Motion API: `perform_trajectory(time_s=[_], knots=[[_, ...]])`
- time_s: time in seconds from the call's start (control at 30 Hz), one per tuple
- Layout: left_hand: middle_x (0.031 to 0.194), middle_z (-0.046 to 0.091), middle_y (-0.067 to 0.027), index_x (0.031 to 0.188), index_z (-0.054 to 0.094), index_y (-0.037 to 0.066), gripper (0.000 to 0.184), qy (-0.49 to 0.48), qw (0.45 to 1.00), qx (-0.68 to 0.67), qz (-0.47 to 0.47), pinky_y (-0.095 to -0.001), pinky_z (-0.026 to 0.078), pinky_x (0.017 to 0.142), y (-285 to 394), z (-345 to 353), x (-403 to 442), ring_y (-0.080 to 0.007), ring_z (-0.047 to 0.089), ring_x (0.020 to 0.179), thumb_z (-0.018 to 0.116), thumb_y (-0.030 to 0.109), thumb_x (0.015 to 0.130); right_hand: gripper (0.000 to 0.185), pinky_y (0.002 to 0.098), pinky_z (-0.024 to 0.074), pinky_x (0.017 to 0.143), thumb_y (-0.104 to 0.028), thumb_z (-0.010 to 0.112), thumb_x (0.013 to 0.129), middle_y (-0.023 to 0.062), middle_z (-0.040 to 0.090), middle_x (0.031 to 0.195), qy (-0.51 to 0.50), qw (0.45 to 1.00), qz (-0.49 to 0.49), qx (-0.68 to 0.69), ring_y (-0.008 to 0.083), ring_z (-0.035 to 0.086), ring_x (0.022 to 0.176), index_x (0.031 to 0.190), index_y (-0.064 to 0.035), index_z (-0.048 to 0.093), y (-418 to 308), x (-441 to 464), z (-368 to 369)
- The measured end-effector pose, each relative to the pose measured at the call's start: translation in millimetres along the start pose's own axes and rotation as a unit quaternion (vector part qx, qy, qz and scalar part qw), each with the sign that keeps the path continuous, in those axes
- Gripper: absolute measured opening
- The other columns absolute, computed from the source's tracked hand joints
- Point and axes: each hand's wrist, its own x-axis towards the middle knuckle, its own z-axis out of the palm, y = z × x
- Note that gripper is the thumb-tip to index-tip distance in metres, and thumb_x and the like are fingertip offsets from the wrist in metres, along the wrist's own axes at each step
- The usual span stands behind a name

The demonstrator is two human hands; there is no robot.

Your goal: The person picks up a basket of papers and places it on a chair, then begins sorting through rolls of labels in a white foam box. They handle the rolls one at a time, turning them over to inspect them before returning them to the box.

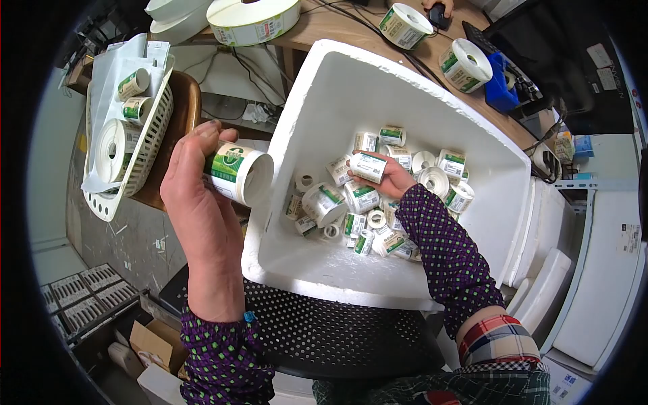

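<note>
My left hand (196,182) is closed around a roll of labels (228,169) with a green and white print, raised just outside the left wall of a white foam box (287,155). Inside the box, my right hand (393,178) grips a smaller label roll (368,167), its printed side turned up. Beneath and around that hand lies a loose heap of label rolls (326,204) in various sizes, some upright and some on their sides. The right fingers are partly hidden by the roll.
A white plastic basket (150,145) with rolls and papers stands at left. On the wooden desk (314,27) are large label rolls (466,65), a blue holder (501,84) and a monitor (560,61). Another person's hand (439,5) rests at a mouse. A black perforated chair (337,334) supports the box.
</note>
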Motion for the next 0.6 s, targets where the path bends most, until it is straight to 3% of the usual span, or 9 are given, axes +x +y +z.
perform_trajectory(time_s=[0.17,0.23,0.27,0.3,0.37,0.4,0.47,0.5,0.6], knots=[[0.101,0.063,-0.0144,0.106,0.06,-0.009,0.029,0.015,1.0,0.003,-0.019,-0.0293,0.046,0.086,1.8,4.6,-2.0,-0.0175,0.061,0.094,0.053,0.014,0.089,0.048,0.0414,0.049,0.099,0.003,0.047,0.087,0.0232,0.052,0.129,-0.009,1.0,-0.008,-0.019,0.0348,0.055,0.117,0.135,0.0062,0.042,-2.6,-6.5,3.4],[0.101,0.063,-0.0145,0.107,0.06,-0.009,0.03,0.011,1.0,-0.006,-0.012,-0.0295,0.046,0.087,0.3,1.0,-0.2,-0.018,0.061,0.095,0.053,0.014,0.09,0.048,0.0342,0.0477,0.099,0.001,0.051,0.083,0.0186,0.057,0.124,0.057,0.96,-0.023,-0.273,0.0249,0.057,0.115,0.131,0.0041,0.049,-11.5,-8.1,9.0],[0.102,0.064,-0.0143,0.106,0.06,-0.009,0.029,0.017,1.0,-0.013,-0.011,-0.0295,0.046,0.087,0.2,0.8,0.0,-0.0182,0.061,0.096,0.053,0.014,0.09,0.047,0.0283,0.0461,0.098,0.001,0.054,0.079,0.014,0.06,0.121,0.096,0.859,-0.053,-0.499,0.0172,0.058,0.112,0.127,0.0024,0.055,-21.7,-16.2,28.0],[0.102,0.064,-0.0143,0.106,0.06,-0.009,0.029,0.019,1.0,-0.013,-0.013,-0.0295,0.046,0.087,1.2,0.6,-1.6,-0.0182,0.061,0.096,0.053,0.014,0.09,0.046,0.0269,0.0446,0.098,0.003,0.054,0.079,0.0123,0.06,0.122,0.107,0.844,-0.068,-0.52,0.0166,0.057,0.112,0.124,0.0022,0.057,-25.7,-18.8,30.8],[0.103,0.063,-0.014,0.106,0.06,-0.009,0.028,0.014,1.0,-0.015,-0.003,-0.0293,0.046,0.087,3.5,4.3,-2.9,-0.018,0.061,0.096,0.053,0.013,0.09,0.05,0.03,0.0476,0.095,0.007,0.05,0.079,0.0145,0.059,0.122,0.078,0.938,-0.107,-0.321,0.0212,0.06,0.109,0.128,0.0025,0.053,-22.2,-13.4,8.1],[0.103,0.063,-0.014,0.106,0.06,-0.009,0.028,0.013,1.0,-0.021,-0.002,-0.0293,0.046,0.087,2.8,4.3,-2.5,-0.018,0.061,0.096,0.053,0.013,0.09,0.05,0.03,0.0476,0.095,0.007,0.05,0.079,0.0145,0.059,0.122,0.079,0.936,-0.109,-0.326,0.0212,0.06,0.109,0.128,0.0025,0.053,-23.7,-14.5,0.2],[0.105,0.062,-0.0137,0.104,0.06,-0.01,0.028,0.005,1.0,-0.011,0.0,-0.0291,0.047,0.085,0.4,2.1,-1.3,-0.0178,0.061,0.095,0.055,0.012,0.088,0.049,0.0374,0.05,0.097,0.009,0.048,0.081,0.018,0.056,0.125,0.042,0.99,-0.059,-0.124,0.0259,0.059,0.113,0.129,0.0041,0.05,-24.4,-20.5,1.3],[0.105,0.062,-0.0137,0.104,0.06,-0.01,0.028,0.002,1.0,-0.015,0.002,-0.0291,0.047,0.085,-0.1,2.5,-1.1,-0.0178,0.061,0.095,0.055,0.012,0.088,0.048,0.0433,0.0512,0.097,0.008,0.045,0.084,0.0209,0.054,0.127,0.025,0.994,-0.054,-0.092,0.0317,0.057,0.116,0.131,0.0049,0.047,-24.2,-20.8,-1.3],[0.105,0.061,-0.0133,0.102,0.06,-0.011,0.027,0.004,0.999,-0.021,-0.026,-0.0286,0.048,0.083,-0.2,5.1,-2.3,-0.0176,0.06,0.094,0.056,0.011,0.086,0.047,0.0422,0.0511,0.097,0.005,0.045,0.086,0.0216,0.054,0.127,0.027,0.997,-0.038,-0.062,0.034,0.057,0.116,0.133,0.0041,0.046,-23.5,-24.9,10.7]])
